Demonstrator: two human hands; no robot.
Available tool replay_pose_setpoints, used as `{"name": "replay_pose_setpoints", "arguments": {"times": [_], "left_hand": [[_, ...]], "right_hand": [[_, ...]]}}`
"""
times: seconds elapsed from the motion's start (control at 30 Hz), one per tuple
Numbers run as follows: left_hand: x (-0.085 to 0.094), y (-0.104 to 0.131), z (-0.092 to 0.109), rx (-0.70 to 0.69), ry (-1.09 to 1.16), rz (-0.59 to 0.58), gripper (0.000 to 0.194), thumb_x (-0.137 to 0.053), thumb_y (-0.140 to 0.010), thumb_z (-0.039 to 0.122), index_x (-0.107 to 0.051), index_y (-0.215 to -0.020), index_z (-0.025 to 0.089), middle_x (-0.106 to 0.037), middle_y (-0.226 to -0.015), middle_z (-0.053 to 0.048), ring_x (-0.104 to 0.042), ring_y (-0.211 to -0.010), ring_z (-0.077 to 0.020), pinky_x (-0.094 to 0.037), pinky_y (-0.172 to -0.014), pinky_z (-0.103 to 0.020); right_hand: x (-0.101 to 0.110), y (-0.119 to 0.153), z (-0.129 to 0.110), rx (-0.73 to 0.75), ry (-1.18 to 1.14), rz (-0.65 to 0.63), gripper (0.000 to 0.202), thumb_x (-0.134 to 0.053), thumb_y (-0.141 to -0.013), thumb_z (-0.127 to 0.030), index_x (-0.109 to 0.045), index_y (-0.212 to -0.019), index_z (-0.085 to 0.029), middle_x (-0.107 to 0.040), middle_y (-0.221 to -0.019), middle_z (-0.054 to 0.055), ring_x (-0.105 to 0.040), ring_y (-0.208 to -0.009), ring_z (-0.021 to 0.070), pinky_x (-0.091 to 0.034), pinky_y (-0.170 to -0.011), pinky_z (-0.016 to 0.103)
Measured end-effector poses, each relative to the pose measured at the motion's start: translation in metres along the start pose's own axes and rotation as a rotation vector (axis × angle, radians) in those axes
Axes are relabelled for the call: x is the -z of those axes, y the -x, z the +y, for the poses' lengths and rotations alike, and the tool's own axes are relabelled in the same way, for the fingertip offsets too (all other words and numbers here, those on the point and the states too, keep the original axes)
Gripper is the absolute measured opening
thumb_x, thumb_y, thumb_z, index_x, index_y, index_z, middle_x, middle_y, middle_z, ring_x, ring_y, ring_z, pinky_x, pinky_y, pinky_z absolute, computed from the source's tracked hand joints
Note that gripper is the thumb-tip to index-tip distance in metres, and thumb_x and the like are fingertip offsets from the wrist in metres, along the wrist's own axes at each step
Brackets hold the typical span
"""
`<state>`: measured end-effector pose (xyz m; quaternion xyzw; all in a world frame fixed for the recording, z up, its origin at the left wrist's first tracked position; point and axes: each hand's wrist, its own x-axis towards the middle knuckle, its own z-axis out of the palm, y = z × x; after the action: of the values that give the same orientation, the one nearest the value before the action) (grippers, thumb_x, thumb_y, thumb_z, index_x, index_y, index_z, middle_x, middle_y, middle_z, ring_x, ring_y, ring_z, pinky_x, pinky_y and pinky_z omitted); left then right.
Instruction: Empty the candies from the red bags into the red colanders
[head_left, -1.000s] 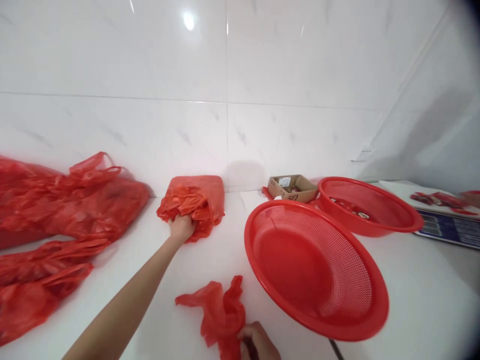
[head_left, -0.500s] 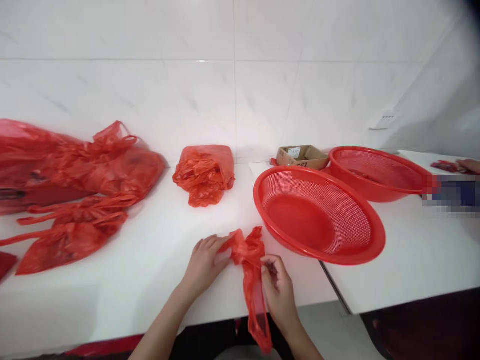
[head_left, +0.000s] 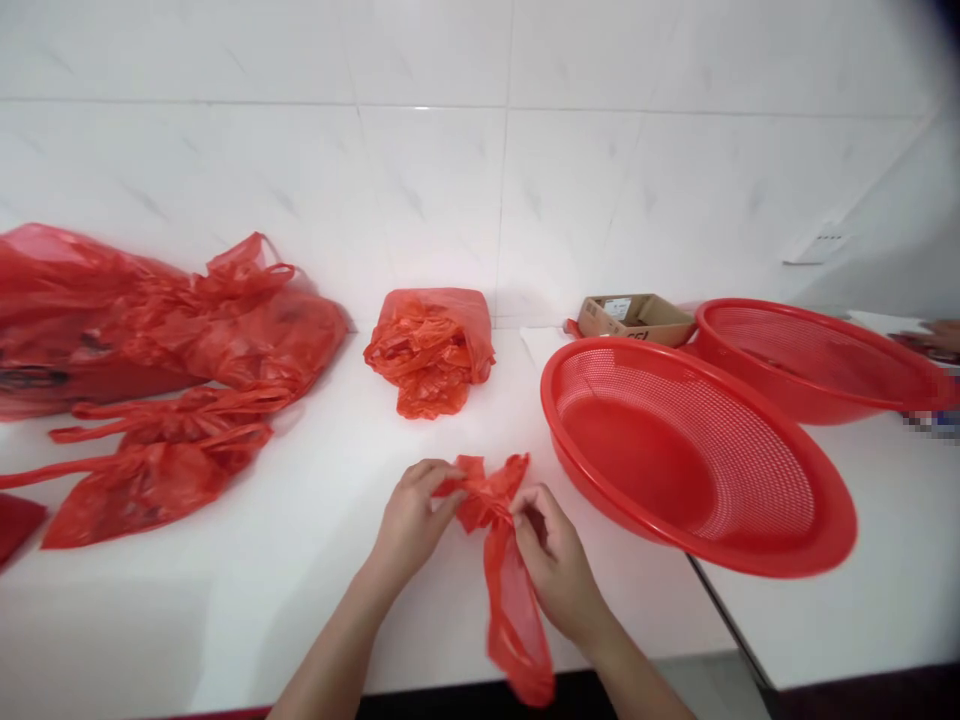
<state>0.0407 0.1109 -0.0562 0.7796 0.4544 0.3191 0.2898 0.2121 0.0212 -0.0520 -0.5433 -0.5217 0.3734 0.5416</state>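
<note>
A crumpled red plastic bag (head_left: 499, 510) is gathered between my two hands near the table's front edge, its long end hanging down toward me. My left hand (head_left: 416, 510) pinches the bag's upper left part between thumb and fingers. On the other side, my right hand (head_left: 551, 550) is closed on the bag's middle, where the plastic is bunched. Just right of my right hand stands a red perforated basket (head_left: 637, 460), tilted, with nothing seen inside. Behind my hands lies a pile of red plastic bags (head_left: 431, 350).
Filled red bags (head_left: 262, 330) and a smaller tied bag (head_left: 165, 470) lie on the white table (head_left: 315, 560) at left. A cardboard box (head_left: 637, 318) and a second red basket (head_left: 810, 350) stand at the back right. A person's hand (head_left: 941, 335) shows at the far right.
The view has shifted, so the baskets and bags appear farther right. My left hand has closed more tightly on the bag, and the hanging end looks wider and fuller.
</note>
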Motion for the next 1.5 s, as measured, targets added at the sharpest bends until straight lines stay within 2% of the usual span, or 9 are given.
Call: {"name": "replay_pose_setpoints", "arguments": {"times": [0.13, 0.3, 0.57, 0.7, 0.87, 1.07, 1.2, 1.33, 1.5], "left_hand": [[0.04, -0.021, -0.009, 0.17, 0.07, 0.209, 0.024, -0.048, -0.092, 0.044, -0.06, -0.092, 0.023, -0.067, -0.103, -0.005, -0.063, -0.093, -0.0222, -0.05, -0.073, -0.032], [0.057, -0.044, -0.032, 0.295, 0.271, 0.317, 0.027, -0.041, -0.095, 0.046, -0.049, -0.084, 0.022, -0.056, -0.067, 0.002, -0.063, -0.075, -0.0184, -0.05, -0.075, -0.033], [0.017, -0.043, -0.048, -0.011, -0.112, 0.297, 0.058, -0.068, -0.083, 0.03, -0.046, -0.136, 0.035, -0.045, -0.134, -0.009, -0.043, -0.124, -0.0273, -0.042, -0.101, -0.05], [0.031, -0.04, -0.05, -0.078, -0.236, 0.324, 0.019, -0.062, -0.086, 0.022, -0.07, -0.101, 0.03, -0.045, -0.132, -0.008, -0.046, -0.109, -0.0263, -0.047, -0.089, -0.046], [0.045, -0.037, -0.045, -0.045, -0.251, 0.433, 0.013, -0.061, -0.087, 0.031, -0.068, -0.079, 0.023, -0.051, -0.128, -0.01, -0.045, -0.104, -0.027, -0.047, -0.081, -0.041], [0.036, -0.031, -0.019, 0.156, 0.326, 0.118, 0.026, -0.049, -0.094, 0.043, -0.05, -0.08, 0.021, -0.054, -0.068, 0.002, -0.051, -0.065, -0.0148, -0.042, -0.061, -0.027], [0.028, -0.028, -0.003, 0.282, 0.967, -0.055, 0.033, -0.059, -0.087, 0.049, -0.045, -0.079, 0.02, -0.046, -0.063, 0.007, -0.042, -0.051, -0.0073, -0.036, -0.052, -0.02], [0.03, -0.028, -0.001, 0.417, 1.263, -0.083, 0.036, -0.071, -0.078, 0.047, -0.048, -0.084, 0.021, -0.05, -0.067, 0.006, -0.045, -0.05, -0.0059, -0.036, -0.047, -0.017], [0.06, -0.032, -0.016, 0.286, 1.358, 0.038, 0.04, -0.081, -0.064, 0.025, -0.043, -0.074, 0.021, -0.04, -0.058, 0.009, -0.037, -0.045, -0.0032, -0.034, -0.046, -0.014]], "right_hand": [[-0.016, -0.064, -0.025, 0.135, 0.015, 0.023, 0.006, -0.044, -0.089, -0.022, -0.045, -0.083, -0.022, -0.043, -0.073, -0.004, -0.04, -0.061, 0.0107, -0.034, -0.054, 0.021], [-0.017, -0.109, 0.009, 0.096, 0.019, 0.157, 0.008, -0.048, -0.088, -0.027, -0.045, -0.082, -0.022, -0.045, -0.072, -0.003, -0.043, -0.06, 0.0111, -0.037, -0.055, 0.022], [-0.012, -0.097, 0.012, -0.252, -0.369, -0.152, 0.033, -0.062, -0.084, -0.05, -0.043, -0.081, -0.022, -0.046, -0.074, -0.003, -0.041, -0.056, 0.0084, -0.035, -0.051, 0.021], [-0.013, -0.085, -0.013, -0.3, -0.367, -0.402, 0.025, -0.056, -0.089, -0.043, -0.042, -0.083, -0.022, -0.04, -0.066, -0.006, -0.034, -0.05, 0.0072, -0.03, -0.049, 0.02], [-0.009, -0.085, -0.012, -0.067, 0.158, -0.288, 0.016, -0.044, -0.09, -0.021, -0.057, -0.08, -0.021, -0.048, -0.077, -0.001, -0.043, -0.061, 0.0097, -0.034, -0.056, 0.022], [-0.005, -0.097, 0.014, 0.145, 0.622, -0.048, 0.032, -0.043, -0.089, -0.02, -0.07, -0.105, -0.022, -0.055, -0.091, 0.004, -0.054, -0.072, 0.0145, -0.045, -0.064, 0.028], [-0.009, -0.098, 0.018, 0.274, 0.593, -0.018, 0.026, -0.052, -0.091, -0.035, -0.075, -0.093, -0.022, -0.056, -0.118, 0.01, -0.055, -0.106, 0.0228, -0.05, -0.086, 0.036], [-0.021, -0.092, 0.021, 0.282, 0.421, -0.193, 0.02, -0.059, -0.088, -0.034, -0.075, -0.096, -0.025, -0.049, -0.138, 0.007, -0.05, -0.122, 0.0236, -0.044, -0.101, 0.041], [-0.025, -0.09, 0.025, 0.234, 0.445, -0.269, 0.033, -0.048, -0.083, -0.009, -0.072, -0.098, -0.024, -0.065, -0.102, 0.003, -0.063, -0.093, 0.0171, -0.05, -0.084, 0.032]]}}
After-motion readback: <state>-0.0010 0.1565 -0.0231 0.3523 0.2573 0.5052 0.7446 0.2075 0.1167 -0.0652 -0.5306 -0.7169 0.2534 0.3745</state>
